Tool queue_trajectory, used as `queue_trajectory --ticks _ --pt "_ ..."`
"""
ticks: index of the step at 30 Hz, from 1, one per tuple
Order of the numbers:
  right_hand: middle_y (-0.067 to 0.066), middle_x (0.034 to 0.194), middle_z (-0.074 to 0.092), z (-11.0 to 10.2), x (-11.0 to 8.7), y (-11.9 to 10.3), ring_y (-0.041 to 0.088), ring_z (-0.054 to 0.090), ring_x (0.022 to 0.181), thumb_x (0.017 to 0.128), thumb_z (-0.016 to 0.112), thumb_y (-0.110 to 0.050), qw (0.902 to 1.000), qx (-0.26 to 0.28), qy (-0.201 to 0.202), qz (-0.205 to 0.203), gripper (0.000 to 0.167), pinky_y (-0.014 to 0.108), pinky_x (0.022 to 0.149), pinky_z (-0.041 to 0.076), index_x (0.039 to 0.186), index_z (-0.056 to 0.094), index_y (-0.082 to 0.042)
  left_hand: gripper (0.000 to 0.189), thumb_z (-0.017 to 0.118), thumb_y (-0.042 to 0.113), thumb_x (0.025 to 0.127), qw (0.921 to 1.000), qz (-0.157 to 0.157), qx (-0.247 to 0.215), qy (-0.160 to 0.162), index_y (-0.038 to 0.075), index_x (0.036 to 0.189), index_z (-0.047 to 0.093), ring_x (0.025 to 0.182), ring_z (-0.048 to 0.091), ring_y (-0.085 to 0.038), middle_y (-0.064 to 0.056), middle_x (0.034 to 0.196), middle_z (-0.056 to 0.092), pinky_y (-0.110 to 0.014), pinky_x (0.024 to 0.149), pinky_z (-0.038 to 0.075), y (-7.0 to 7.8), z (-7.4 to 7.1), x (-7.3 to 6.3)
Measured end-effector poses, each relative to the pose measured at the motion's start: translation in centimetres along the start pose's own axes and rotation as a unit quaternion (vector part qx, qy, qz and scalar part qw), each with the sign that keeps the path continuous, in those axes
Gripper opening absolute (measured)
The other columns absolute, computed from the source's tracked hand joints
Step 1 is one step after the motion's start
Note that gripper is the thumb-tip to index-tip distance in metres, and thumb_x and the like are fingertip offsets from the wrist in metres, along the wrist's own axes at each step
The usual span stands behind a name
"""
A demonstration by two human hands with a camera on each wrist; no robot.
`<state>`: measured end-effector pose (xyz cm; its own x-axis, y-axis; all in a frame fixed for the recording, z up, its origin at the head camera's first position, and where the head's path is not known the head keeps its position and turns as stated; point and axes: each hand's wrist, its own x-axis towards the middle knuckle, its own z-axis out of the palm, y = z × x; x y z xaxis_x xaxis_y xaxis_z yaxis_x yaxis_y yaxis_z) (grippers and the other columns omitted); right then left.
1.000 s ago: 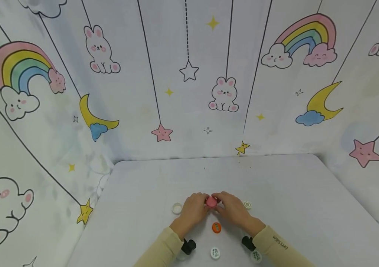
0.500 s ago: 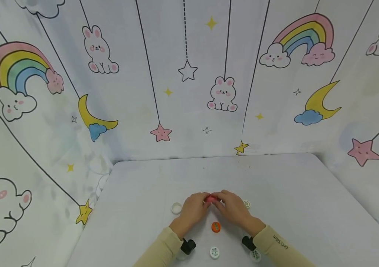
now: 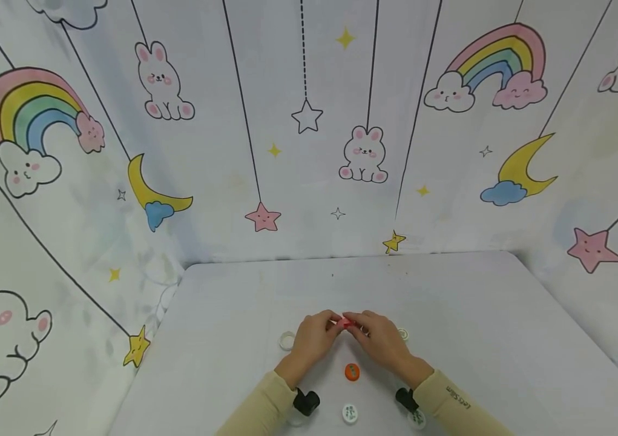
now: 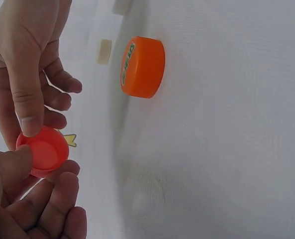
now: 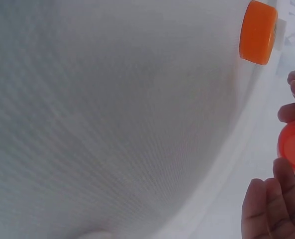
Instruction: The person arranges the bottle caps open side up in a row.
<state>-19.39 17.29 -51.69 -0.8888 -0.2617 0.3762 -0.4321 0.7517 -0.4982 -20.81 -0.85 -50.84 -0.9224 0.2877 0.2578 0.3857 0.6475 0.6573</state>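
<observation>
A red bottle cap [image 4: 47, 152] is held up off the table between both hands, its hollow inside facing the left wrist camera. My left hand [image 3: 313, 339] pinches it, thumb on the rim and the other fingers curled behind. From the other side my right hand [image 3: 384, 343] pinches the same cap, its thumb at the upper rim in the left wrist view. Seen from the right wrist, the red cap [image 5: 294, 144] is cut off by the frame edge. On the table below and nearer the body lies an orange cap [image 3: 352, 372] with green marking on top.
A white ring-like cap [image 3: 287, 341] lies left of the left hand, and a pale cap [image 3: 404, 334] right of the right hand. White caps with green print [image 3: 350, 413] lie nearer the body. Black wrist cameras [image 3: 306, 401] sit at both wrists. Printed cloth walls enclose the white table [image 3: 243, 303].
The red cap has tilted between the fingers: its round face showed to the head camera before, now only a sliver does. Both hands have risen slightly in the head view.
</observation>
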Motion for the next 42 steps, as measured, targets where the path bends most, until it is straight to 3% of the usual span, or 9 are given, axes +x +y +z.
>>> queue_trajectory --ticks 6,15,22,28,37,42 --pt "-0.013 0.086 0.060 0.11 0.12 -0.10 0.005 0.054 0.070 0.082 0.079 -0.017 0.9998 -0.005 0.004 -0.017 0.044 0.020 0.061 0.046 0.125 0.068 -0.021 0.011 0.068 0.016 0.091 0.9976 -0.028 -0.062 -0.010 0.008 0.098 0.070 0.057 0.054 0.000 0.004 0.071 0.070 -0.020 0.051 0.042 -0.09 -0.13 0.14" --pt "-0.011 0.086 0.057 0.31 0.37 -0.34 0.005 0.049 0.071 0.079 0.082 -0.014 0.9991 -0.027 0.000 -0.034 0.054 0.019 0.061 0.044 0.129 0.064 -0.020 0.018 0.059 0.022 0.098 0.9899 -0.081 -0.112 -0.031 0.007 0.104 0.067 0.058 0.056 -0.003 0.005 0.069 0.068 -0.022 0.052 0.045 -0.43 -0.11 0.42" --pt "-0.010 0.084 0.057 0.41 0.25 -0.50 0.005 0.047 0.070 0.080 0.081 -0.018 0.9993 -0.033 -0.002 -0.016 0.051 0.019 0.060 0.043 0.128 0.064 -0.016 0.018 0.058 0.015 0.097 0.9857 -0.084 -0.140 -0.042 0.003 0.107 0.067 0.059 0.055 -0.005 0.003 0.070 0.067 -0.023 0.052 0.043 -0.34 -0.17 0.37" --pt "-0.011 0.077 0.051 0.37 0.05 -0.61 0.003 0.044 0.067 0.080 0.081 -0.023 0.9996 -0.028 -0.008 -0.007 0.050 0.019 0.057 0.040 0.125 0.064 -0.011 0.023 0.058 0.006 0.091 0.9891 -0.074 -0.117 -0.049 0.003 0.112 0.067 0.057 0.048 -0.005 0.003 0.072 0.064 -0.021 0.050 0.039 -0.23 -0.20 0.10" --pt "-0.015 0.073 0.046 0.34 0.34 -0.61 0.003 0.042 0.064 0.081 0.080 -0.030 0.9986 -0.032 -0.036 0.019 0.042 0.020 0.055 0.038 0.118 0.066 -0.015 0.032 0.071 0.005 0.085 0.9978 -0.014 -0.058 -0.028 0.005 0.117 0.066 0.071 0.049 -0.006 0.002 0.084 0.057 -0.021 0.062 0.043 -0.41 0.08 -0.16" --pt "-0.015 0.074 0.047 0.52 0.22 -0.47 0.003 0.043 0.065 0.081 0.080 -0.031 0.9981 -0.036 -0.044 0.023 0.043 0.020 0.056 0.039 0.119 0.066 -0.016 0.034 0.072 0.007 0.085 0.9979 -0.019 -0.048 -0.040 0.005 0.118 0.066 0.072 0.050 -0.007 -0.003 0.090 0.056 -0.021 0.064 0.044 -0.27 -0.11 -0.15"
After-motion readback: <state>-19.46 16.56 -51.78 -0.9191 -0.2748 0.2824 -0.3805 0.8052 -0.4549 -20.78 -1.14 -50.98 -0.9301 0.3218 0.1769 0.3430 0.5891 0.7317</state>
